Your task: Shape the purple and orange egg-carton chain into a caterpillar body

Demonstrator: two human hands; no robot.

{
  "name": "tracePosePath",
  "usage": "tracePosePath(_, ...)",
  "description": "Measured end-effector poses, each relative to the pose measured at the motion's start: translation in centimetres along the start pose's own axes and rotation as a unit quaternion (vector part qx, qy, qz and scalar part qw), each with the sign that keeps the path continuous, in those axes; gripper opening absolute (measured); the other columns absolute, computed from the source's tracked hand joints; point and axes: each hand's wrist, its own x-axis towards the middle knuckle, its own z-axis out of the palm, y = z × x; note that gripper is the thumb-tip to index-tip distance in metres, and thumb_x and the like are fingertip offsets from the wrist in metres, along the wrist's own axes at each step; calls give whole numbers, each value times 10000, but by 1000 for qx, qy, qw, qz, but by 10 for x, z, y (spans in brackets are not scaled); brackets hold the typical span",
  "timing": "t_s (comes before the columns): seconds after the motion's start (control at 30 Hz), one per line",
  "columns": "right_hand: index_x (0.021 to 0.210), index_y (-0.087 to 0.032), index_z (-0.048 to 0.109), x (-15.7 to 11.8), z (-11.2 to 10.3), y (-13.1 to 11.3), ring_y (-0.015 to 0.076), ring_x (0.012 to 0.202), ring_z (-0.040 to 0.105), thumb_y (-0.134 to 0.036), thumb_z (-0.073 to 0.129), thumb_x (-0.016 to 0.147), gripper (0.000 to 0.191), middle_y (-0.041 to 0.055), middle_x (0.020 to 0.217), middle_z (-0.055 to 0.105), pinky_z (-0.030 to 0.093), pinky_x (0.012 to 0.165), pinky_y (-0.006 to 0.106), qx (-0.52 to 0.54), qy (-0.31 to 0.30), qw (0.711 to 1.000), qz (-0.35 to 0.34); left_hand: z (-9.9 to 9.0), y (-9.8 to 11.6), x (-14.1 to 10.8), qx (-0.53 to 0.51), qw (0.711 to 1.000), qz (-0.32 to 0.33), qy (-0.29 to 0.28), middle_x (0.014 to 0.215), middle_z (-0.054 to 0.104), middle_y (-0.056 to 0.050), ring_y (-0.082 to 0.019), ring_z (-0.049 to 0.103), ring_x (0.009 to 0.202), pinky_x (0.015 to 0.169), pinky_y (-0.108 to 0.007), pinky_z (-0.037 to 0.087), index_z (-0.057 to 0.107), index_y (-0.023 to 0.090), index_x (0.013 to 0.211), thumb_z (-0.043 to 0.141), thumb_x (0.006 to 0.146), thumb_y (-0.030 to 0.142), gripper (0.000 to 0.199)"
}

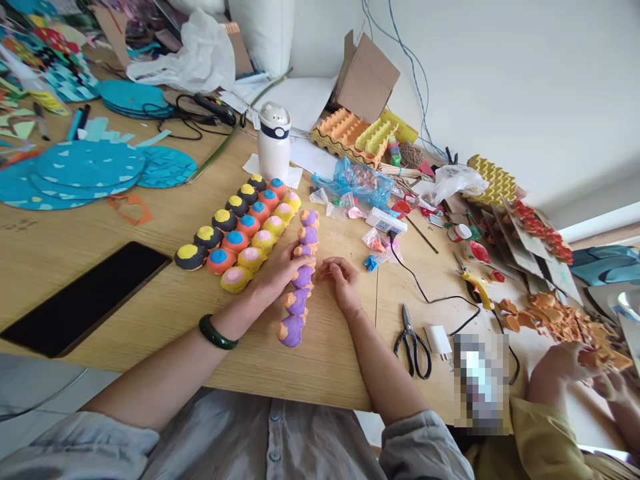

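A strip of purple clay lumps with orange edges (296, 301) stands tilted up from the table, and my left hand (283, 272) grips it near its middle. Just right of the strip, my right hand (343, 280) is held with its fingers curled together; whatever is between the fingertips, if anything, is too small to name. To the left lie three similar rows: black lumps with yellow tops (223, 220), orange lumps with blue tops (249, 225) and yellow lumps with pink tops (263, 240).
A black tablet (87, 297) lies at the left. Behind the rows stands a white bottle (274, 148). Black scissors (412, 343), a white charger (438, 340) and a power strip (386, 220) are on the right. Another person's hands (565, 367) hold orange pieces at the far right.
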Motion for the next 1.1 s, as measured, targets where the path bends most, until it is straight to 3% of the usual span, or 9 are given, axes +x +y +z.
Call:
tracePosePath(0.1,816,-220,776,21,-8,-3,180,659,714,-558,851,779,348,11,732,775,633,693,339,-18,-29,999,5,-2,-7,-11,12,999,16,42,932,684,-51,-354,677,967,740,-443,528,646,309,1144,786,761,579,489)
tracePosePath(0.23,757,-230,731,66,-33,-13,163,768,705,-534,847,760,325,-10,765,772,632,866,339,-18,29,999,-26,4,-11,-36,-2,998,25,57,963,671,-34,-301,667,954,789,-428,545,654,305,1203,801,785,532,497)
tracePosePath(0.33,807,-229,715,82,-42,-19,158,817,721,-591,791,793,370,0,816,776,626,955,360,-5,56,998,-42,6,-13,-51,-4,997,32,64,975,654,-19,-262,662,939,853,-408,552,662,282,1209,820,793,496,494)
tracePosePath(0.43,834,-223,742,71,-36,-16,189,813,743,-625,786,790,406,25,837,789,655,910,398,-7,27,999,-35,3,-20,-54,-20,997,53,49,1058,680,-22,-255,686,944,912,-430,567,666,281,1241,823,809,488,504)
tracePosePath(0.57,725,-219,758,54,-26,-3,241,783,753,-586,878,713,386,48,752,775,675,826,423,-36,-22,999,-14,-3,-28,-50,-4,996,74,42,1174,734,-39,-318,739,1038,961,-489,571,699,309,1256,775,844,494,458)
tracePosePath(0.77,810,-238,772,81,-36,-6,219,961,744,-563,778,810,325,30,936,809,625,1056,445,-55,60,994,-69,-3,-34,-45,20,996,84,35,1172,762,-55,-344,764,1059,942,-524,597,683,303,1357,766,846,512,558)
tracePosePath(0.87,860,-235,756,82,-36,-13,207,933,727,-538,699,875,308,47,978,799,663,969,432,-71,76,990,-90,3,-36,-39,45,993,105,30,1264,766,-67,-353,759,1105,907,-508,619,634,325,1454,769,835,503,658)
tracePosePath(1.0,901,-231,755,48,-23,-13,218,911,727,-456,670,921,241,63,997,800,685,836,404,-122,74,985,-96,17,-36,-31,49,991,118,40,1394,739,-86,-376,736,1196,932,-521,629,587,338,1522,751,830,440,719)
tracePosePath(1.1,933,-236,771,7,-17,-11,232,929,746,-402,646,960,210,63,959,810,669,916,427,-162,67,979,-103,22,-36,-28,48,989,123,64,1411,724,-92,-379,705,1282,1027,-527,609,578,313,1530,753,812,386,743)
